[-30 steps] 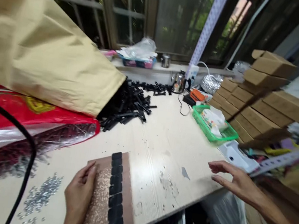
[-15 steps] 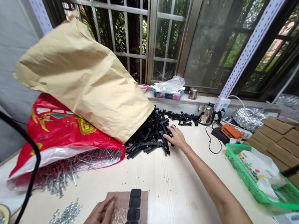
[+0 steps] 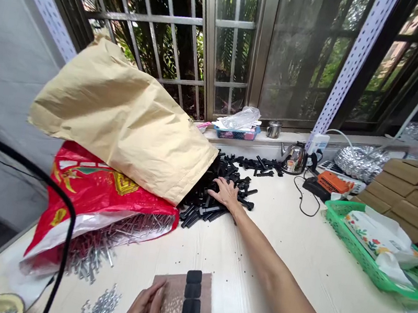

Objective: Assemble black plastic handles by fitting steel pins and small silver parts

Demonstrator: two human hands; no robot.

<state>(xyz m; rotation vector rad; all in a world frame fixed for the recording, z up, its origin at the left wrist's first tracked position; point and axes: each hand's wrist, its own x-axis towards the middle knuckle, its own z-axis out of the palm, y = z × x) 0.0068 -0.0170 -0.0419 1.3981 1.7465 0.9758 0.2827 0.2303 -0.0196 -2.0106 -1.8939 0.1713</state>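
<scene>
From where I stand, the right hand (image 3: 225, 193) is stretched far across the pale table (image 3: 278, 218), its fingers spread and resting in a heap of black plastic pieces (image 3: 226, 169). The pieces lie under its fingers and all round it; whether it has one in its grip, I can't tell. Just to its left, the mouth of a tan paper sack (image 3: 130, 123) opens onto the heap, and the sack leans over a red bag (image 3: 97, 186) with thin metal rods (image 3: 91, 262) poking out. Beyond the hand to the right stands a shiny kettle (image 3: 295, 158), and well off to the right sits a green basket (image 3: 360, 254) holding a soft white packet (image 3: 383, 234). Nearer the body, the left hand (image 3: 143, 310) has its fingers curled, thumb close to forefinger, at the left edge of a brown board (image 3: 170, 298); I can't tell whether it pinches the edge. Just right of that hand, black pads (image 3: 191, 307) run down the board in a row. Small silvery bits (image 3: 99, 308) lie to its left.
</scene>
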